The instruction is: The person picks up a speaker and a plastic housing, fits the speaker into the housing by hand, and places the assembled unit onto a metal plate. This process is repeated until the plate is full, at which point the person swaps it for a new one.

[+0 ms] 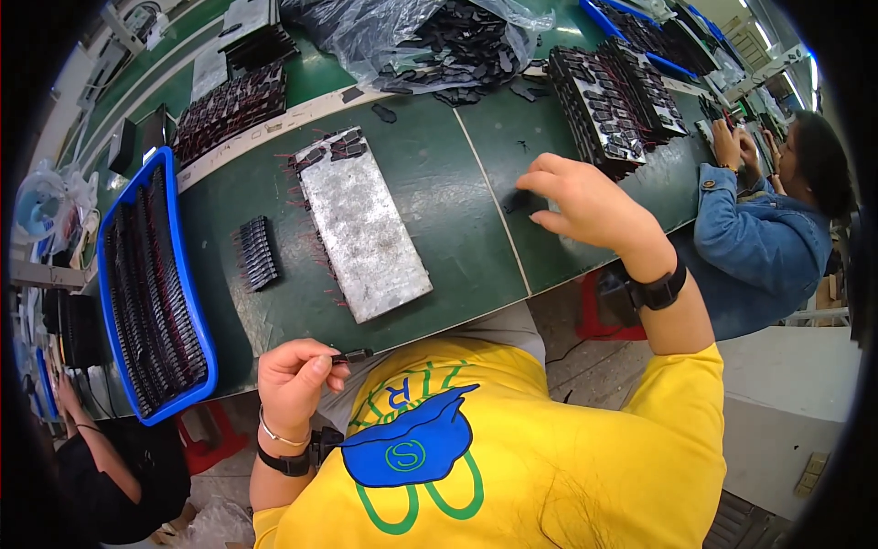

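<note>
Green worktable, its surface crossed by a pale seam. Yellow shirt of the person, printed with blue and green lettering above a blue motif that carries one green character within a ring. Clear plastic bag, at the table's far side, with a heap of loose black pieces. Blue tray, at left, filled with long rows of black parts and red wires. Silver plate, mottled, lying aslant at centre; black parts sit on its far end, and red wires project along its left edge. Right hand, above the table, thumb and fingers spread; whether it touches the dark item below cannot be told. Left hand, pinching between thumb and fingers. Row of black parts, between tray and plate. Small black part, narrow and dark, held at the table's near edge.
</note>
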`<state>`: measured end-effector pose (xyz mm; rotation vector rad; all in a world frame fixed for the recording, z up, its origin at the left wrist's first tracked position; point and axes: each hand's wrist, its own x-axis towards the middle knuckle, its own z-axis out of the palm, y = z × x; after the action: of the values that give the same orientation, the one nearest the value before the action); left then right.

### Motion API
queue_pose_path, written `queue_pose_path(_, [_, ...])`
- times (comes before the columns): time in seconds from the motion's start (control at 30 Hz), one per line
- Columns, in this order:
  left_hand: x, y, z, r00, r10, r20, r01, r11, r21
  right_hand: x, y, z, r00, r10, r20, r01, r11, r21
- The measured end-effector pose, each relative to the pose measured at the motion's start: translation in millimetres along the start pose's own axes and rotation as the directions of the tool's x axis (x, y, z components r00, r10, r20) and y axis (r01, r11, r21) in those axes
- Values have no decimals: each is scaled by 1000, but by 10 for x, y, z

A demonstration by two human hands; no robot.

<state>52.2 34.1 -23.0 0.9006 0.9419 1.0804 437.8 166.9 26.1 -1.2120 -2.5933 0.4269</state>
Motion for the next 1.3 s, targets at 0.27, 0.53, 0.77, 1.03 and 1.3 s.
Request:
queue_pose_path(0.27, [-152,200,-128,977,-190,-99,198,977,75,196,-112,208,994,-78,76,77,997,9])
queue_pose_path(0.53, [-141,170,-135,974,-225,-39,221,972,-85,-145,-369,563,921,268,-284,-249,963,100])
queue_pose_path(0.77, [-135,164,-99,977,-211,-35,210,977,-34,-206,-996,647,898,170,-406,15,911,412])
queue_pose_path(1.03, [-240,159,79,995,-78,-68,87,986,143,44,-1526,756,896,-277,-348,398,848,351])
queue_pose_path(1.3, [-278,161,89,1000,-19,-17,23,970,243,137,-1644,879,866,-360,-346,474,811,342])
